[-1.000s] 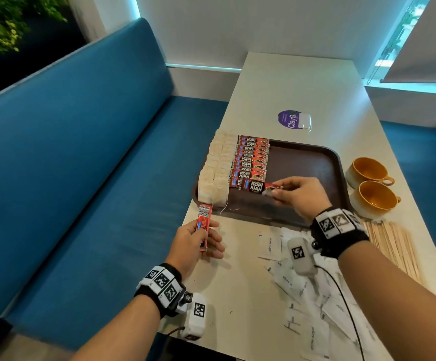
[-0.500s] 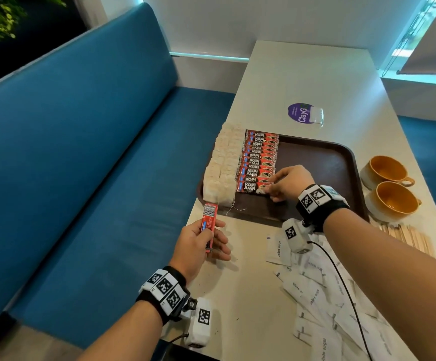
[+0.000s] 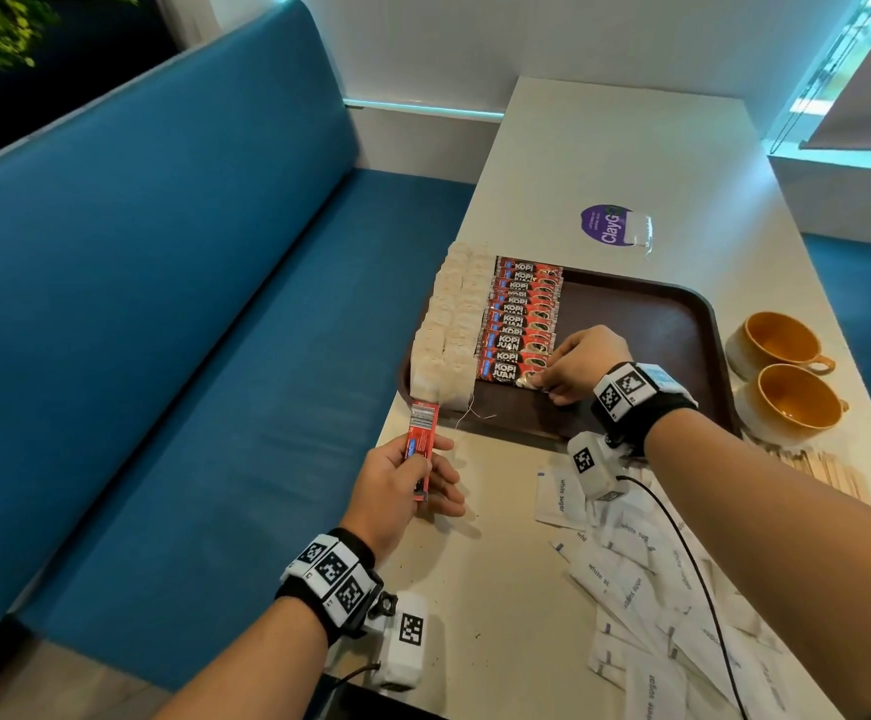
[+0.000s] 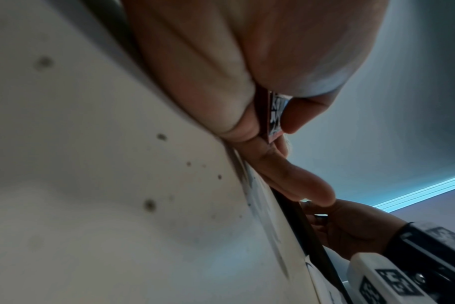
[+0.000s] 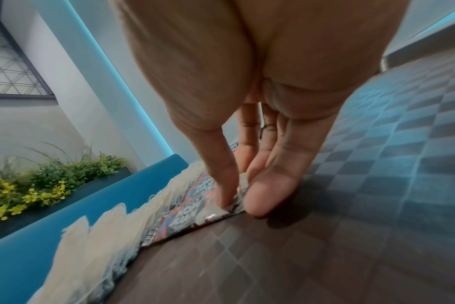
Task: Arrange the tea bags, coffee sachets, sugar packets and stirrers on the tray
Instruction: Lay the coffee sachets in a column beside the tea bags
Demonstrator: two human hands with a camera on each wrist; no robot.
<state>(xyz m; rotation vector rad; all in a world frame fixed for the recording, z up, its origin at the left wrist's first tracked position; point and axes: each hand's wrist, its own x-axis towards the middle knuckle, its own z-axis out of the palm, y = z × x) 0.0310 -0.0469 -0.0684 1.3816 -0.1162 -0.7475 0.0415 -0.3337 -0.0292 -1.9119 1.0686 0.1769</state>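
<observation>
On the left, the left hand (image 3: 402, 491) rests on the table (image 3: 480, 605) and pinches one red coffee sachet (image 3: 421, 443) between thumb and fingers. Its long side points away, toward the tray (image 3: 646, 324). The white tea bags (image 3: 446, 335) fill the tray's left edge. Next to them lies the row of coffee sachets (image 3: 521, 324), each one lying sideways. The right hand (image 3: 581, 363) pinches the end of the nearest sachet (image 3: 506, 370) in that row. I think the held sachet must turn sideways to fit. Sugar packets (image 3: 646, 595) and wooden stirrers (image 3: 823, 467) wait on the table, right.
</observation>
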